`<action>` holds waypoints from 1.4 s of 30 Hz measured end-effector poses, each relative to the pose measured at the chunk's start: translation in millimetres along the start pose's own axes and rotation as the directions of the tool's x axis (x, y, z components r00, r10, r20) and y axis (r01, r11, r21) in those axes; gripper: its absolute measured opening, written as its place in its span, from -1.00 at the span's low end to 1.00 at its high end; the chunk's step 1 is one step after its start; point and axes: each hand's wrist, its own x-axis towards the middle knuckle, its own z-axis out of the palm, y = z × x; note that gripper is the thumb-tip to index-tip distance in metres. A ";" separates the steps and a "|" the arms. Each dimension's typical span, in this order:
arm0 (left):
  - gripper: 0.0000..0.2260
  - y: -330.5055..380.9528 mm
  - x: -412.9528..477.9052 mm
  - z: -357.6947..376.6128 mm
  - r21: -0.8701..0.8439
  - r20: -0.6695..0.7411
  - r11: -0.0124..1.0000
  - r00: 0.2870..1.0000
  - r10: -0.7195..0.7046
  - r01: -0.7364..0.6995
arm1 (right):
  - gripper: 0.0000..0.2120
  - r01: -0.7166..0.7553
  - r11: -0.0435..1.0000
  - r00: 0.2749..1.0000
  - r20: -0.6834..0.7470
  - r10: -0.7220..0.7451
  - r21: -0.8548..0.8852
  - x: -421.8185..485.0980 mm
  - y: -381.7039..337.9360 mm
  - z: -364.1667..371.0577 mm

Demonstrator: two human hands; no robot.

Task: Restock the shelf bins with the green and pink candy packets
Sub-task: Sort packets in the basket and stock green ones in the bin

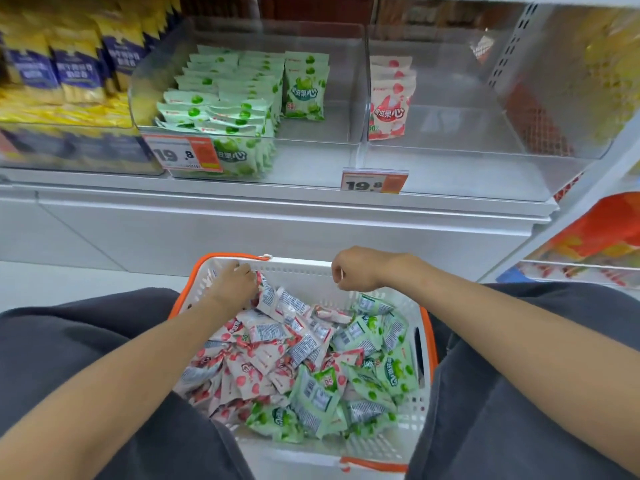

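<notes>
Left grip (235, 282) is down in the far left corner of the basket (428, 327), and its fingers bend over the top edge of one pink packet (268, 294), so I judge that it holds this packet. The packet lies with its printed back up, and its long axis runs from the fingers toward me and a little to the right. The right grip (349, 268) hangs over the far rim of the basket with the fingers curled under. I cannot tell if it holds something, because I see only the back of it.

Around the held packet the other pink packets (242, 368) fill the left half of the basket, and the green packets (394, 372) fill the right half.

The pink bin (450, 133) is on the shelf above, ahead and to the right of the left grip. The right grip is nearer to it. The green bin (311, 133) is more straight above the left grip. In the pink bin only a short row (389, 109) stands upright at the left wall, so I think the packet must cross to the right and be turned upright.
</notes>
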 end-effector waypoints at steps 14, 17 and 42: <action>-0.84 10.8 -6.3 -118.3 -0.919 -0.119 -0.306 0.915 -0.385 -0.249 | -0.70 -0.010 0.714 0.998 -0.039 0.052 0.700 -2.0 16.7 -13.0; -0.70 12.7 -7.6 -125.8 -0.880 -0.035 -0.405 0.885 -0.464 -0.247 | -0.72 0.036 0.603 0.993 -0.096 0.066 0.797 -11.2 18.3 -19.7; -0.50 -17.6 13.9 -265.9 -0.887 -0.326 0.040 0.560 -0.762 -0.461 | -0.82 0.538 0.437 0.640 -0.687 0.345 0.721 -63.0 19.3 -88.4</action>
